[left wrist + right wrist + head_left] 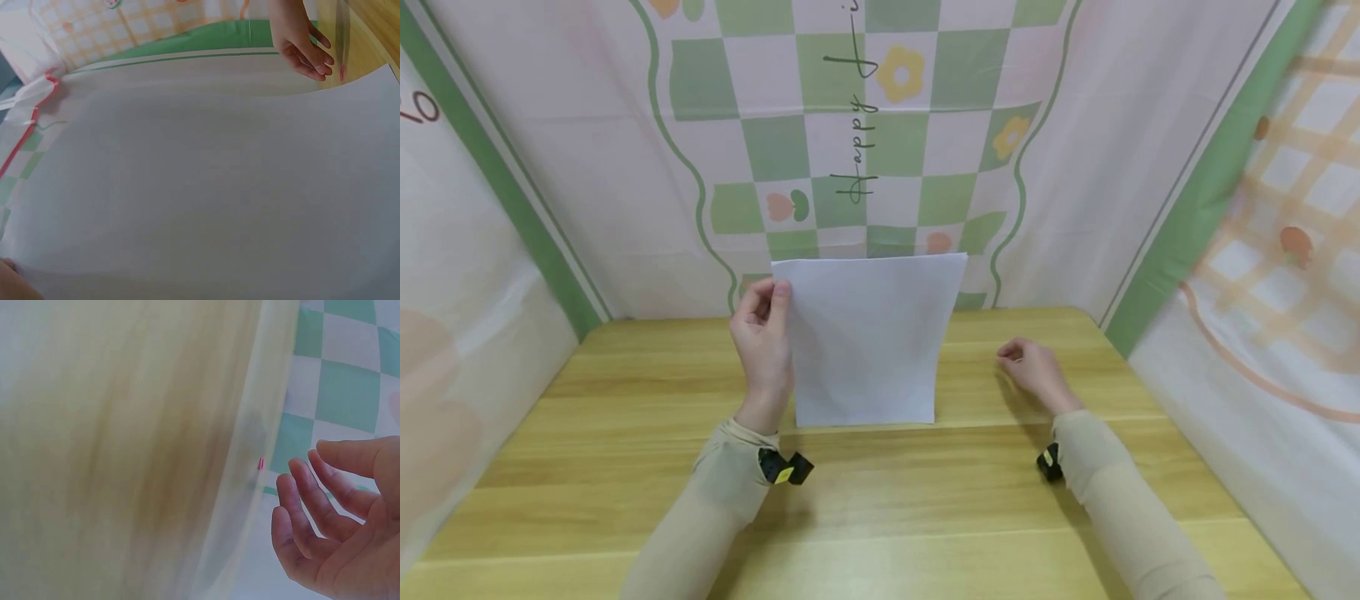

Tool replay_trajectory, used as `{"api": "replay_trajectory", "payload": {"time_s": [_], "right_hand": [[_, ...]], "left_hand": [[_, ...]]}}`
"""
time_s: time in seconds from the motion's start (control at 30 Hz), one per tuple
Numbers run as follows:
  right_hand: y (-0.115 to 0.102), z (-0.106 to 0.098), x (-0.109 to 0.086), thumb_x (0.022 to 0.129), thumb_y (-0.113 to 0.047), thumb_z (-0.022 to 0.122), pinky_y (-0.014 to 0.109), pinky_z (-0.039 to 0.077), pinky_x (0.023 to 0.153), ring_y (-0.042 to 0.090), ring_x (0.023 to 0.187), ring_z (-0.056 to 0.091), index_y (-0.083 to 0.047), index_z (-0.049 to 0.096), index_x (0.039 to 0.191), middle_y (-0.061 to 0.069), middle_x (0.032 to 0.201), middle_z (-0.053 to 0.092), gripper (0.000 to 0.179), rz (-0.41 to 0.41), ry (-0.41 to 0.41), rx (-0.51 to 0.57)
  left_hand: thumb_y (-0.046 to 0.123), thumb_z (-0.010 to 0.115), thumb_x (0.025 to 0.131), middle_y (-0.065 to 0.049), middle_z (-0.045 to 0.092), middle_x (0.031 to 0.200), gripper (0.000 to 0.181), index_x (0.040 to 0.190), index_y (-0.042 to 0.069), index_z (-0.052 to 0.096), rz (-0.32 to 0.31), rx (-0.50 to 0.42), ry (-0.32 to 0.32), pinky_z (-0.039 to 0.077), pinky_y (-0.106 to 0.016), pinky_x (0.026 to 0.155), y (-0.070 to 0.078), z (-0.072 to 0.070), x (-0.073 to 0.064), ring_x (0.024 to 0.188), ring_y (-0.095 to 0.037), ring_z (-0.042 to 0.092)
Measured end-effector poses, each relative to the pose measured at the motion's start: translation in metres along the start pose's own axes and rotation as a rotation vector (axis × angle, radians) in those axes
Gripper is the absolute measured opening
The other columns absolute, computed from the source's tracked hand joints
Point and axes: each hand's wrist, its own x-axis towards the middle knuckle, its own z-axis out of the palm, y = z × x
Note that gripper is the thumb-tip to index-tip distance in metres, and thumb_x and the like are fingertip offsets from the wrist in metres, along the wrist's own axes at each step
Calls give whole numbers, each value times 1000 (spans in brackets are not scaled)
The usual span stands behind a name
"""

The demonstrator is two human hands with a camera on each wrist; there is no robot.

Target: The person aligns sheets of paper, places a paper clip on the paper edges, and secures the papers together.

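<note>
My left hand (763, 342) pinches a white sheet of paper (865, 342) at its upper left edge, thumb in front. The sheet stands upright and faces me, its bottom edge close to the table, its top right corner leaning outward. In the left wrist view the paper (206, 187) fills most of the picture, and only a bit of the left hand (15, 281) shows at the lower left corner. To the right of the sheet, apart from it, my right hand (1033, 371) hovers over the table with loosely curled fingers. Its palm (350, 550) holds nothing.
A wooden table (880, 508) spans the space below. Behind it hangs a green and white checked cloth (835, 142), with more printed cloth (1292, 250) at the sides. A small red mark (261, 464) shows near the table's far edge.
</note>
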Motion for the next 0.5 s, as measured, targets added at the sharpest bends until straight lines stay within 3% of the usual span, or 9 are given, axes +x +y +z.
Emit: {"api": "replay_trajectory", "payload": {"time_s": [0.5], "right_hand": [[12,-4,11,93,-17,60,50,45,91,39,103,57,4,56,113,27,114,61,30,114,-87,-38]], "left_hand": [[25,64,90,2,59,88,20,94,5,63,-16,34,-7,44,-21,74,-1,-1,0,82,-12,53]]}}
